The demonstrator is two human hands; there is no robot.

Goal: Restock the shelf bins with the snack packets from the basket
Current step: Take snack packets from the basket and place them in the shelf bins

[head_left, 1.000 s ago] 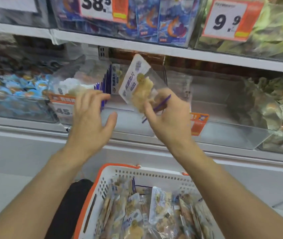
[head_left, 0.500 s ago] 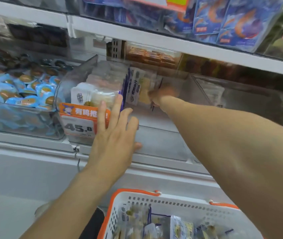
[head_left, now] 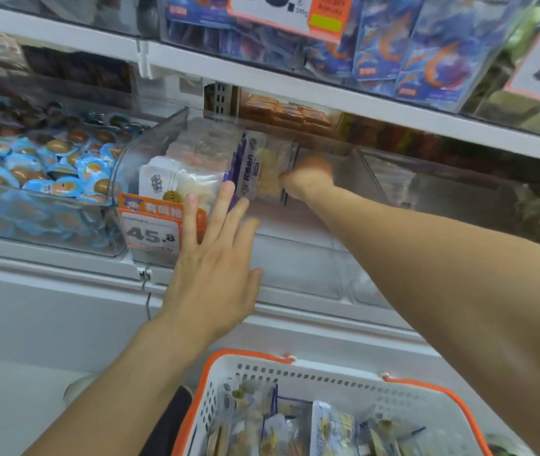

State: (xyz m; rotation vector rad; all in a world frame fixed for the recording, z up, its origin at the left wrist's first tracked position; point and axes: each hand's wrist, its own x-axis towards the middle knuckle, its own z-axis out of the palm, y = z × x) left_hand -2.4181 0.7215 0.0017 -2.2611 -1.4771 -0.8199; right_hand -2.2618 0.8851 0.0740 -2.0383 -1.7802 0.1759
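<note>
A clear shelf bin [head_left: 150,149] holds a row of upright white and purple snack packets. My right hand [head_left: 308,179] reaches deep into it, blurred, its fingers curled on the rightmost snack packet [head_left: 263,174] at the end of the row. Flat against the bin's front, my left hand [head_left: 216,258] rests with straight fingers beside the orange price tag [head_left: 153,228]. Below me, the white basket with an orange rim [head_left: 295,373] holds several more snack packets [head_left: 295,429].
A bin of blue-wrapped egg packs [head_left: 31,169] stands to the left. Another clear bin [head_left: 459,192] sits to the right, with green-tinted packets at its far end. Blue shrimp-print packets [head_left: 426,54] fill the shelf above. A white shelf ledge runs under the bins.
My right hand carried the packet from in front of the bin into it, up against the row. My left hand moved from above the packets onto the bin's front.
</note>
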